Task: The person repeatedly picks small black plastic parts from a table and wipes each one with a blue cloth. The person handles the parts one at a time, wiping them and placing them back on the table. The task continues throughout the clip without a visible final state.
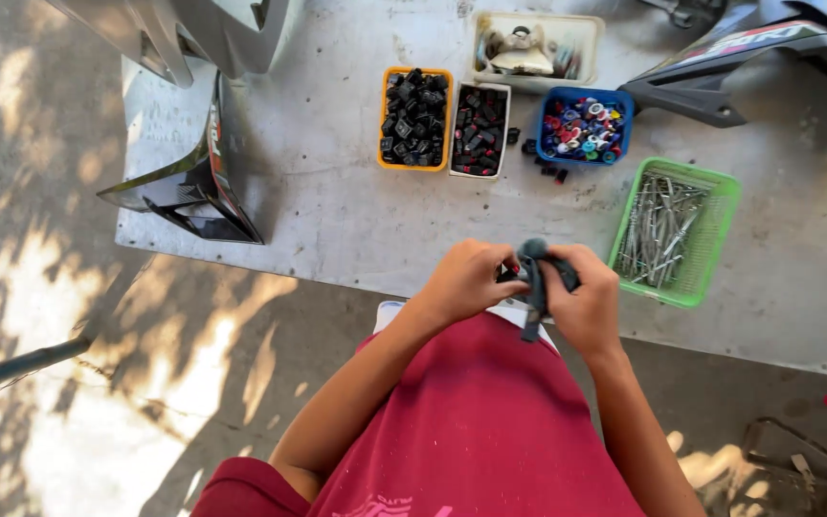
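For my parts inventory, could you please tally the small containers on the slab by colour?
Orange tray: 1
White trays: 2
Blue tub: 1
Green basket: 1
Total: 5

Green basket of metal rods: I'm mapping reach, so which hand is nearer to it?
Right. The right hand sits just beside the green basket; the left hand is farther away, beyond the right hand.
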